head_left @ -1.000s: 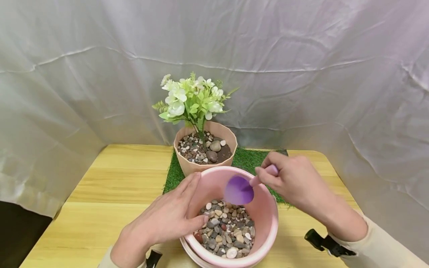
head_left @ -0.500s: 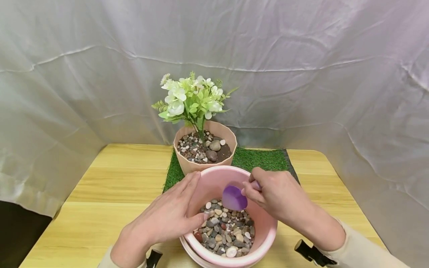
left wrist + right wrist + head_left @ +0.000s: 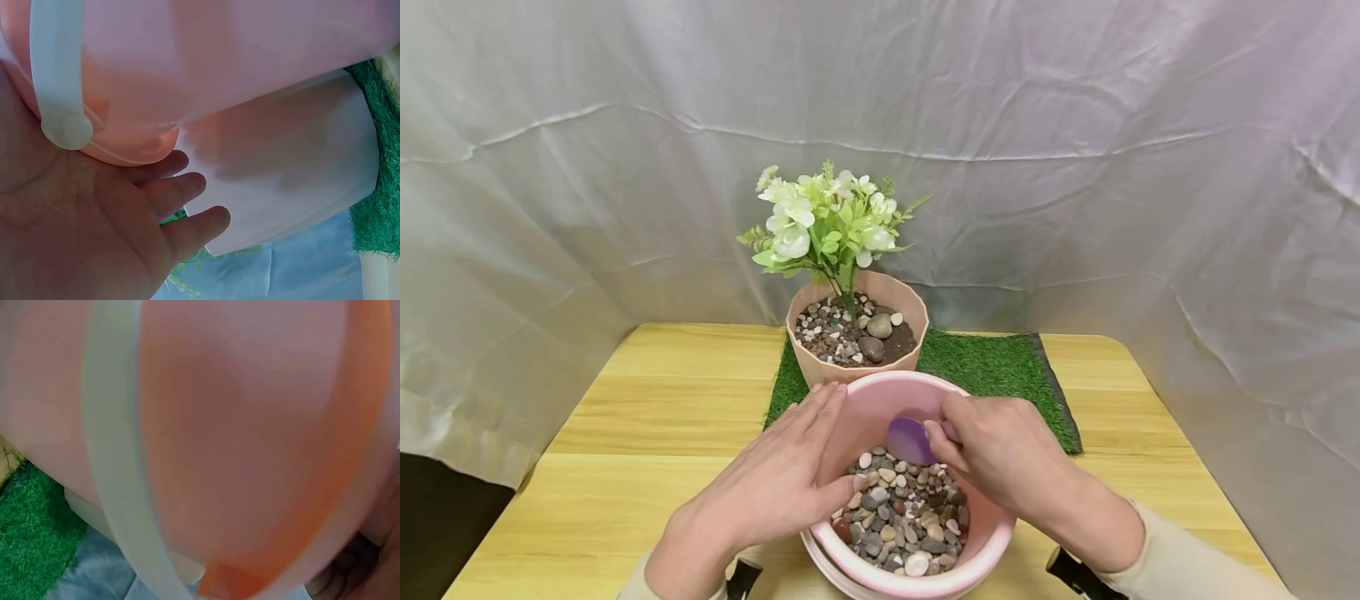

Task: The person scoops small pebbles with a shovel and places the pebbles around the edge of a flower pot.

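Note:
A pink bucket of mixed pebbles stands near the table's front edge. My left hand rests on its left rim with the fingers straight and the thumb reaching inside over the stones. In the left wrist view those fingers extend beneath the bucket's rim, beside the white handle. My right hand grips a purple scoop by its handle, inside the far right of the bucket. The scoop's blade is at the pebbles by the back wall; its lower edge is hard to make out.
Right behind the bucket is a peach flowerpot with white flowers, soil and stones. It stands on a green turf mat. Bare wooden table shows on both sides, and a grey cloth hangs behind.
My right hand has moved left and down with the scoop, lowering its blade from above the bucket's interior to the pebbles. The left hand has stayed on the rim.

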Tool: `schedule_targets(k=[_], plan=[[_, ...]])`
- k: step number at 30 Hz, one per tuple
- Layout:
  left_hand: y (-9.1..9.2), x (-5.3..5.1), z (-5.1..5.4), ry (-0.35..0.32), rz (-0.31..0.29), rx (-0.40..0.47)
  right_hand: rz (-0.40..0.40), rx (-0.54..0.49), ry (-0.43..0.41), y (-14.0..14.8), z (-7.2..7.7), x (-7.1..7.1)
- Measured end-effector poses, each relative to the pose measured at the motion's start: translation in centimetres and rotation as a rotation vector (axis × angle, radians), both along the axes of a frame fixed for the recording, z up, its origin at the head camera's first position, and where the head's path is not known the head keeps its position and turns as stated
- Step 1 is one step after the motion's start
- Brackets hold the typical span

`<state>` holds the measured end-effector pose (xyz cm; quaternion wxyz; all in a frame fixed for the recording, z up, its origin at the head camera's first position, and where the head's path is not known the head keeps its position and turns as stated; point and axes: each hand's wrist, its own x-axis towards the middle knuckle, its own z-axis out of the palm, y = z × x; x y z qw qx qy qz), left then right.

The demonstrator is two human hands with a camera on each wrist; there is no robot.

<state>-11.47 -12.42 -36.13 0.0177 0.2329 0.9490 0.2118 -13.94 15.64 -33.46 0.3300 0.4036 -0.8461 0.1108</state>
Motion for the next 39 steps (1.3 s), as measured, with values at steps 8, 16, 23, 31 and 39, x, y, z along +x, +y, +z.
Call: schedule_targets(k=[8,16,23,31,39], plan=[[0.0,-0.1,0.0,-0.011,0.002,0.006,0.035,-0.007,0.043,-0.8,-1.2,-0.1],[0.0,-0.1,0.1,-0.035,0.006,0.017,0.029,-0.063,-0.028,-1.1,-2.2,0.4],[-0.1,0.0,0.0,-0.027,0.002,0.008,0.003,-0.101,-0.115,-1.0,-2.5,0.5],[0.0,0.0,0.0,-0.02,0.004,-0.001,-0.064,-0.136,-0.314,-1.0,-2.1,0.6],[-0.1,0.0,0.0,-0.024,0.0,0.0,-0.143,-0.121,-0.381,-1.1,-1.7,0.8]])
